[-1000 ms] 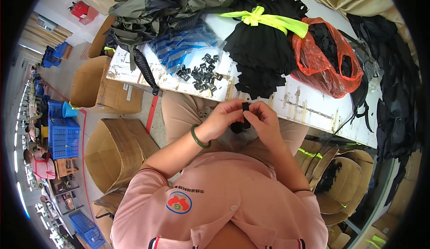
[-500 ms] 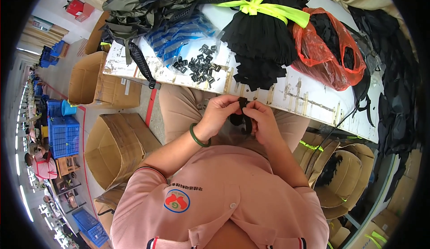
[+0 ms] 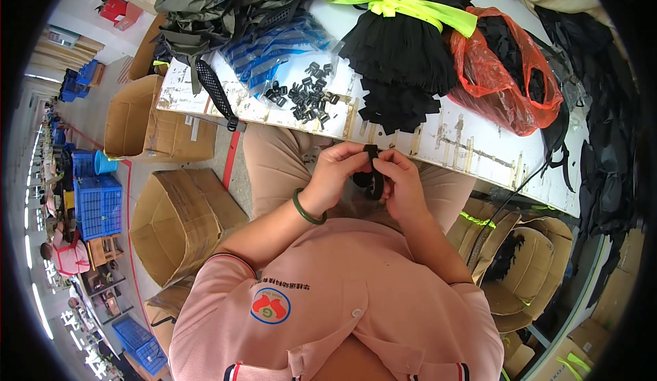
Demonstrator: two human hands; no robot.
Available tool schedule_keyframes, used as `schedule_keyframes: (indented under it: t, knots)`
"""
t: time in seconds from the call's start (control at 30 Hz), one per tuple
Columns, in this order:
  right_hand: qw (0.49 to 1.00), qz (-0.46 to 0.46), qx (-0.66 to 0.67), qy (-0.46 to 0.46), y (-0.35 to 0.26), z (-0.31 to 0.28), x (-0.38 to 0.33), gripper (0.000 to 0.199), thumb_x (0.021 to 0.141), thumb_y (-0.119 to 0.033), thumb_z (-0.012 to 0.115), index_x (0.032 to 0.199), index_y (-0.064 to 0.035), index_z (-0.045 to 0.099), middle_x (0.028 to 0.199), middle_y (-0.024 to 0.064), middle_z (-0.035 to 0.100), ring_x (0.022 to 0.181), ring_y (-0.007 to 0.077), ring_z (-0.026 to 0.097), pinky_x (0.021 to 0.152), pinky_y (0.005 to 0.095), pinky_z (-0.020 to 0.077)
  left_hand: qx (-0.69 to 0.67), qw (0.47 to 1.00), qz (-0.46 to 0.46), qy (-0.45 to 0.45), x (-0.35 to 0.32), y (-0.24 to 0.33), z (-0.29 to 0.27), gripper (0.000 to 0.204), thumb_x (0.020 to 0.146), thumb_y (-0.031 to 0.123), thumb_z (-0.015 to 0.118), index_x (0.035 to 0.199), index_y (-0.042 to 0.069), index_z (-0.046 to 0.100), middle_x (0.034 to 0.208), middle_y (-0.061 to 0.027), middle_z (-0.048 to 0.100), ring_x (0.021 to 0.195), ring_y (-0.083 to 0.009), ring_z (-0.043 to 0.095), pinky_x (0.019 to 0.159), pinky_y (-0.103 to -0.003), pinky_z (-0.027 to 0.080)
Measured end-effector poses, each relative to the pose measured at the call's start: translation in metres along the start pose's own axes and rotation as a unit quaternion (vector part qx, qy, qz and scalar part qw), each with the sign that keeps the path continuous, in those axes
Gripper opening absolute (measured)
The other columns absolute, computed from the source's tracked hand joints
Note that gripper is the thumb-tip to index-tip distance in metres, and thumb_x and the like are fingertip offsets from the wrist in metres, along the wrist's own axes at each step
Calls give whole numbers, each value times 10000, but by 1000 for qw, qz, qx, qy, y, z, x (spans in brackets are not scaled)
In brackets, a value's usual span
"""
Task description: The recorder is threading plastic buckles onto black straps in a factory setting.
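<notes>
Ahead of the person spreads one long white table with a worn, tape-marked top, and just off its near edge, above the lap, a narrow black fabric strap lies between the two hands. Its upper part stands upright at the fingertips, while the rest hangs below in a loop.

On the table, largest first, are one heap of dark olive and black fabric; one thick bundle of black fabric strips, tied by one neon-yellow band; one translucent red plastic bag with black material inside; one clear plastic bag with blue stripes; and one pile of small black plastic buckles, too crowded to count.

Both forearms angle inward, elbows bent and set wide. The left hand, with one dark green bangle at its wrist, pinches the strap from the left. The right hand pinches it from the right, thumb close to the left fingertips, lower fingers curled beside the hanging loop.
</notes>
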State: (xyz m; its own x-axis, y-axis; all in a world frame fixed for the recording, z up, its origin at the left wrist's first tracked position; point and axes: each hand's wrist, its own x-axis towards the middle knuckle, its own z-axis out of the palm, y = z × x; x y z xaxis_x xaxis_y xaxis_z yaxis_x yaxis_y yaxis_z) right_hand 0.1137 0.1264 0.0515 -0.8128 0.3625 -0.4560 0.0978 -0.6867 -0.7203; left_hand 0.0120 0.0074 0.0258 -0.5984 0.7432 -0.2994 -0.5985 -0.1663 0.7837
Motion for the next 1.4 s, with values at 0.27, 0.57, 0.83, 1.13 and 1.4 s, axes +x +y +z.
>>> schedule_keyframes:
  t: [0.27,0.57,0.83,1.13,1.4]
  knots:
    - [998,-22,-62,0,0,2,-3,87,830,-130,629,796,-79,567,617,-51,508,434,13,380,383,181,260,-1,1000,4,-10,-1,-1,-2,139,879,22,560,997,13,634,950,-77,660,836,-141,620,764,-267,504]
    - [993,-44,-109,15,-1,1,-4,70,832,-109,620,813,-67,568,662,-42,524,473,13,383,420,173,273,75,995,54,32,-3,-3,3,122,838,9,610,955,4,645,807,-47,649,731,-96,599,661,-223,481]
    - [998,-24,-50,-16,-13,-8,2,116,838,-118,651,898,-39,592,692,-12,556,481,32,410,410,193,308,499,800,327,-67,6,17,-2,134,875,88,601,965,-3,642,822,-44,653,721,-99,609,632,-237,483]
    - [831,-377,-409,-4,-12,-7,-5,92,774,-14,657,851,-30,610,789,33,566,591,89,457,524,199,353,3,988,-149,-36,5,28,8,178,907,174,575,946,5,615,799,-67,645,677,-129,628,609,-238,498]
    - [807,-322,-25,-494,-104,-16,-61,112,748,-69,660,690,-45,567,725,83,592,607,163,516,519,264,394,166,984,-60,-12,16,10,-13,56,871,51,600,906,8,596,795,-47,634,673,-100,611,608,-222,509]
